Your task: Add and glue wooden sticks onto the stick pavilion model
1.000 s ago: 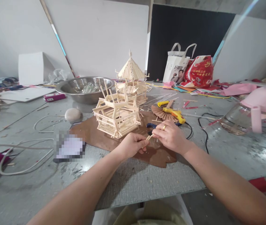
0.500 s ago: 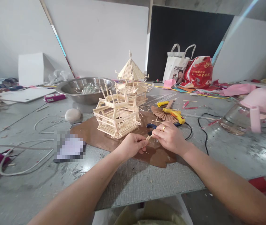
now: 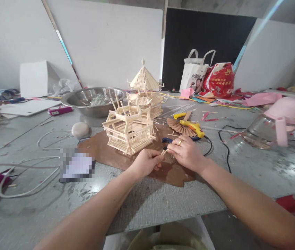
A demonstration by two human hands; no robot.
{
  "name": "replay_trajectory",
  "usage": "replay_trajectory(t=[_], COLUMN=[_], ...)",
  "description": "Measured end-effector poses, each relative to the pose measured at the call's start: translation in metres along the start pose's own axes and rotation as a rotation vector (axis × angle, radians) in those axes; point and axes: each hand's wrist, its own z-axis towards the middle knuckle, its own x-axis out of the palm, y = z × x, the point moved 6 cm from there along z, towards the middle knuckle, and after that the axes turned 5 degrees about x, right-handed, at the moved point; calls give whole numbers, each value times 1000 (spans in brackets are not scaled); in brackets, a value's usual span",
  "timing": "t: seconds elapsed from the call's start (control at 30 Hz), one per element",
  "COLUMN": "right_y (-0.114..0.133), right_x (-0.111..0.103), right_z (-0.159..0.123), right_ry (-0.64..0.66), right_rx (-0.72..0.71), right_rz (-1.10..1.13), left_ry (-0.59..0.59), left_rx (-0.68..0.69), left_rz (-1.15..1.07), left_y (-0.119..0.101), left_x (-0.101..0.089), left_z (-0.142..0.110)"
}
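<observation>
Between my two hands are short thin wooden sticks (image 3: 164, 151), pinched from both ends above a brown mat (image 3: 116, 162). My left hand (image 3: 148, 162) closes thumb and fingers on one end. My right hand (image 3: 187, 152), with a ring on one finger, grips the other end. How many sticks there are is hard to make out. Left of my hands stands an open hexagonal stick frame (image 3: 129, 130) with upright posts. A stick tower (image 3: 145, 80) with a pointed roof rises behind it. A yellow glue gun (image 3: 192, 127) lies just beyond my right hand, near a dark blue tool handle (image 3: 166, 140).
A metal bowl (image 3: 92, 110) stands at the back left, with a round white object (image 3: 80, 129) in front. White cables (image 3: 30, 192) loop across the left side. A clear jug with a pink lid (image 3: 261, 133) stands right. Bags (image 3: 218, 81) sit at the back.
The view has shifted very slightly. Both hands keep their pinch on the sticks in nearly the same place; the stick structures stay where they were.
</observation>
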Motion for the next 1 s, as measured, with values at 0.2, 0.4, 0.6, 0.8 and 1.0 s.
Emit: replay_trajectory(t=[0.2, 0.4, 0.6, 0.8, 1.0], right_y=[-3, -1, 2, 6, 8], right_x=[-2, -1, -1, -3, -5], right_z=[2, 1, 1, 0, 3], right_ry=[49, 43, 8, -24, -56], right_rx=[-63, -45, -21, 10, 49], right_rz=[59, 46, 17, -6, -22], left_ry=[30, 25, -2, -55, -95], left_rx=[6, -7, -20, -48, -64], left_rz=[23, -6, -53, -131, -234], left_y=[-2, 1, 0, 7, 4], left_x=[2, 3, 5, 6, 10], left_z=[1, 1, -2, -2, -3])
